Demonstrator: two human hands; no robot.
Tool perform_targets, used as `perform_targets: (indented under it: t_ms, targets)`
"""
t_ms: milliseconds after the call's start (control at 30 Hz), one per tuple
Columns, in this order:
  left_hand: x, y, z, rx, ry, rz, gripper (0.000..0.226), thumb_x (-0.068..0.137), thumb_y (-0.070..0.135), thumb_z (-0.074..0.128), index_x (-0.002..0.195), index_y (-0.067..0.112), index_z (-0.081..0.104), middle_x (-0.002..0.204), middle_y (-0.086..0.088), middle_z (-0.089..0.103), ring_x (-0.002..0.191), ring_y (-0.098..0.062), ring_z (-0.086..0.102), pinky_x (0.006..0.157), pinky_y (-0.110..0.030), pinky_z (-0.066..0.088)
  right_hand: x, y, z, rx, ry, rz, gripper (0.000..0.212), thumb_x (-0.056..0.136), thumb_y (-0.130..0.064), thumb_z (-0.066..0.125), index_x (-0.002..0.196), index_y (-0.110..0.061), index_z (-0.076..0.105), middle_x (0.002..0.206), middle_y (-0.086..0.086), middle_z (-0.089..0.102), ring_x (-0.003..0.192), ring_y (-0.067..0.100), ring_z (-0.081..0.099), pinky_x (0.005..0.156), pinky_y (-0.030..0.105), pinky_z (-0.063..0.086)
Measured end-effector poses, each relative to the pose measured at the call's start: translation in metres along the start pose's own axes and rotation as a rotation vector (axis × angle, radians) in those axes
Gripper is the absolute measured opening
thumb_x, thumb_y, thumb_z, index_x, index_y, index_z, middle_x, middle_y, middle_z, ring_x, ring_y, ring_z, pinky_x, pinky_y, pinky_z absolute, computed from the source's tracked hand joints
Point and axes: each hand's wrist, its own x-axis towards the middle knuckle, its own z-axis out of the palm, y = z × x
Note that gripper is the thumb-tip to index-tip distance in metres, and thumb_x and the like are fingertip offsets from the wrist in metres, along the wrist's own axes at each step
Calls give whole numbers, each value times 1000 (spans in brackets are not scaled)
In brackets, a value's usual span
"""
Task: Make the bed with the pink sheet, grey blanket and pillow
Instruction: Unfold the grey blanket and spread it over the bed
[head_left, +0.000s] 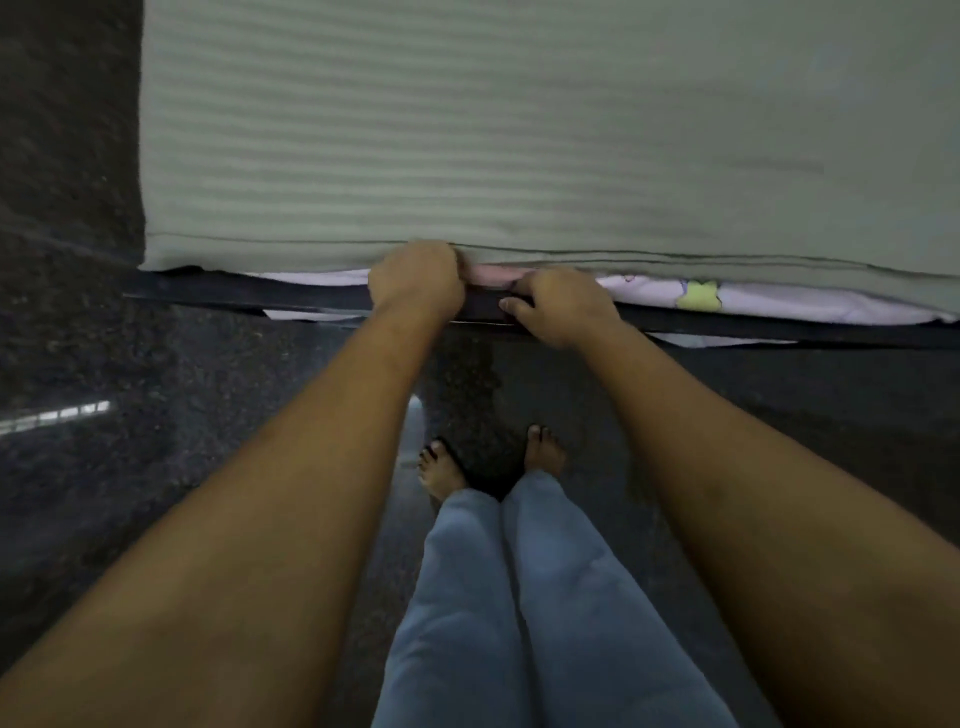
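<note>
A grey ribbed blanket (519, 130) lies flat over the bed and fills the top of the view. Under its near edge a strip of pink sheet (753, 301) shows, with a yellow-green printed patch. My left hand (415, 278) is closed at the blanket's near edge, its fingers curled around a pink fold of sheet. My right hand (558, 306) rests beside it on the dark bed frame (779, 327), fingers bent over the sheet edge; whether it grips cloth is hard to tell. No pillow is in view.
I stand barefoot in blue trousers (509, 597) on a dark speckled floor (156, 467) close to the bed's side. The bed's left corner (150, 265) is near the left of the view, with floor beyond it.
</note>
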Motion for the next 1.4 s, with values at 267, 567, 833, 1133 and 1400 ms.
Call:
perform_targets:
  t_ms: [267,567,833,1133,1400]
  targets:
    - [-38,72,11,170,216,411,16,62,15,78,72,13,67,66,-9,67,57,-30,64,46,-26,44,-73,66,30,219,544,87,30,84,-15,51,106,-9,71,99,13,71,87,32,66,71,38,54]
    - [-19,163,22,16,255,821,31,81,6,57,111,12,61,111,-9,62,102,-32,55,70,-41,47,-94,160,6,53,414,463,35,93,-30,45,90,-8,71,88,21,68,88,38,62,76,39,43]
    - [-9,196,2,-375,-88,661,19,85,20,57,101,19,67,95,-7,70,89,-25,65,78,-35,50,-64,156,-96,165,-521,456,35,94,-33,53,107,-4,67,78,11,71,82,25,69,67,30,51]
    - [56,158,-15,-535,442,133,54,95,21,44,146,16,27,154,-6,27,143,-24,18,115,-44,17,21,103,-79,170,482,110,47,97,-33,41,143,-22,39,153,5,32,140,25,28,113,38,19]
    - [49,182,26,-81,209,191,62,96,53,17,151,26,8,160,1,4,147,-21,-1,113,-55,-2,-7,255,-46,41,476,527,65,90,-58,21,145,-26,34,151,6,35,138,34,30,112,50,21]
